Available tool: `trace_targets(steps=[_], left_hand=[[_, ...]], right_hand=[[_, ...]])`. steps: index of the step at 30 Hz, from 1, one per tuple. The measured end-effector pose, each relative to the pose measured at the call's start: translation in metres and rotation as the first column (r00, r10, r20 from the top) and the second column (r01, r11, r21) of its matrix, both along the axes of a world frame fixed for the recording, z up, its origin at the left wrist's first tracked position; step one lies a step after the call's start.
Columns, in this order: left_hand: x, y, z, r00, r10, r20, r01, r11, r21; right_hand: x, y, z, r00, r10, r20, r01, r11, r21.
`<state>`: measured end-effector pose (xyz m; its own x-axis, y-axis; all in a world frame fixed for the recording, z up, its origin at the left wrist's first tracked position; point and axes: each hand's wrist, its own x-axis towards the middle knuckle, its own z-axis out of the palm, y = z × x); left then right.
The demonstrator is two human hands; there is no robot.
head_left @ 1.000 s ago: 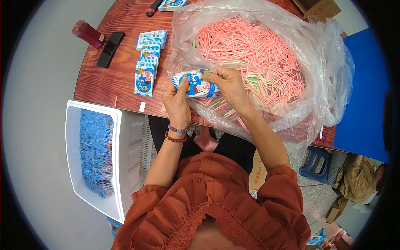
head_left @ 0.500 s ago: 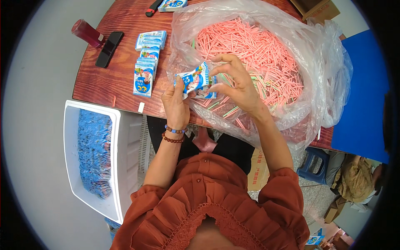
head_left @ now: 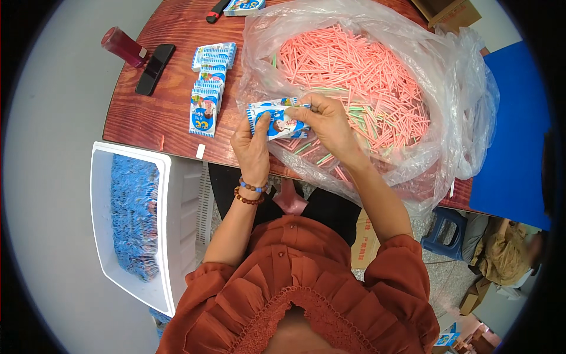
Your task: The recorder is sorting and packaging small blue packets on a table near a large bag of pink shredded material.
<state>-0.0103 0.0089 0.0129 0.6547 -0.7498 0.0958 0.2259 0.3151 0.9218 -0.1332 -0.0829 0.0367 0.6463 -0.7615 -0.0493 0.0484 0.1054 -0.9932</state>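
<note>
Small blue-and-white packets with a printed cartoon figure lie one over another between my hands, above the table's front edge. My left hand pinches their left end, its thumb on top. At the right end, the thumb and fingers of my right hand are closed on the same packets. How many are stacked there I cannot tell. Just beyond, a large clear plastic bag lies spread out, full of thin pink sticks with some pale green ones among them. Left of my hands, an overlapping row of similar packets rests on the table.
A black phone and a red-capped or red-filled bottle occupy the wooden table's left side. Below it stands a white foam box holding many blue packets. Rightward are a blue panel and a blue stool.
My right hand, apart from the packets with fingers spread before, has come down and closed on their right end. The packets now lie flatter and more level.
</note>
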Motion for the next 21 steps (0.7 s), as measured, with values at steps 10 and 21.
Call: trace_targets(steps=[10,21], left_hand=[[0.010,0.001,-0.002,0.966,-0.084,-0.244,0.089,0.996,0.009],[0.020,0.005,0.006,0.899,-0.305,-0.315,0.336,0.940,0.051]], right_hand=[[-0.024,-0.005,0.026,0.979,-0.103,0.177,0.136,0.973,-0.185],[-0.018,-0.016,0.014,0.964,0.066,-0.257,-0.262,0.389,-0.883]])
